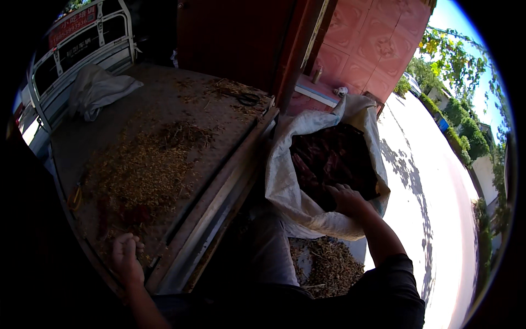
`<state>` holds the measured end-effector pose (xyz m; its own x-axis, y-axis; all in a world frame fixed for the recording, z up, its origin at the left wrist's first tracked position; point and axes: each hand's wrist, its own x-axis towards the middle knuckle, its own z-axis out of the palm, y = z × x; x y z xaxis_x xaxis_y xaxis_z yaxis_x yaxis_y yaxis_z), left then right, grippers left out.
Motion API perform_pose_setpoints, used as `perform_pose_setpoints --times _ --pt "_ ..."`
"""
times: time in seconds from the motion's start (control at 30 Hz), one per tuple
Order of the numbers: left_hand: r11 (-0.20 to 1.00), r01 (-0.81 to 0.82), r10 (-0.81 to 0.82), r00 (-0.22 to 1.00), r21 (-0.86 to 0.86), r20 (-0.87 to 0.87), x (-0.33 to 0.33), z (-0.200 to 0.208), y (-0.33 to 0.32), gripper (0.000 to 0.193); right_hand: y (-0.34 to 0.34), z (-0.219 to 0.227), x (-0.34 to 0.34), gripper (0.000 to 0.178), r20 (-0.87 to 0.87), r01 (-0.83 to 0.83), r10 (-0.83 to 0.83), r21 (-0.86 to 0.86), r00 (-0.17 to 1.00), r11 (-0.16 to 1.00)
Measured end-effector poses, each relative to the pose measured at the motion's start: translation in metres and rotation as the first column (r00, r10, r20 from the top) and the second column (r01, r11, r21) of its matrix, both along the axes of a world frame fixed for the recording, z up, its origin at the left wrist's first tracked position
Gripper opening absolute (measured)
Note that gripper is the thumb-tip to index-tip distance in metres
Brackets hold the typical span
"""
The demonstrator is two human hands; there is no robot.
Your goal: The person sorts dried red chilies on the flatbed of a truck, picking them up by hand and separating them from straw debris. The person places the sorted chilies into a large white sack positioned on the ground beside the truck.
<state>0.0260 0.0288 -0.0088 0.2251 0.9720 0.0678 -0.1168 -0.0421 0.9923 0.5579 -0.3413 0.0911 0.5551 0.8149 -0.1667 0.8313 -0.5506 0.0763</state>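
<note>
From my end of the feed, what I measure by is the gap between the two hands: a rail (216, 189) along the flatbed (76, 145) separates them, slanting from near left to far right. On its right side stands a white woven sack (282, 183), mouth wide and rim folded outward, with dark red pods (334, 156) filling what I can see of the inside. They lie jumbled, so I can't read one common long axis off them; they stretch from under the right hand (350, 200) toward the far side of the sack.

That right hand reaches in over the near right rim, its fingers bent against the pods. I can't tell whether it grips any. It is plainly the nearer hand to the sack.

The left hand (127, 259) is well apart, at the near end of the flatbed, its fingers curled inward; I can't make out anything inside the curl. Just beyond it, on the far side, lies a dark red patch (135, 215), too shadowed for me to pick out single pieces or their direction. The left hand is the closer one there. Farther still, yellowish chaff (142, 167) spreads over the flatbed.
</note>
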Motion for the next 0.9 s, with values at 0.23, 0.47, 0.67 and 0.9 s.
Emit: perform_pose_setpoints --times 0.23,0.47,0.67,0.9 --pt "1.000 0.003 -0.002 0.999 0.013 -0.034 0.004 0.005 -0.002 0.022 -0.003 -0.006 0.009 0.084 0.019 -0.021 0.024 -0.108 1.000 0.994" --pt "1.000 -0.013 0.012 0.998 -0.017 -0.054 0.007 0.016 -0.010 0.020 -0.009 -0.025 0.015 0.083 0.059 -0.035 0.043 -0.129 0.997 0.991" --pt "1.000 -0.014 0.014 1.000 -0.025 -0.002 0.006 0.011 -0.009 0.019 0.003 -0.024 0.016 0.078 0.068 0.033 -0.028 -0.067 0.997 0.997" --pt "0.999 -0.025 0.027 0.999 -0.033 0.046 0.013 0.018 -0.011 0.016 0.003 -0.025 0.044 0.087 0.065 -0.002 0.003 -0.019 0.998 1.000"
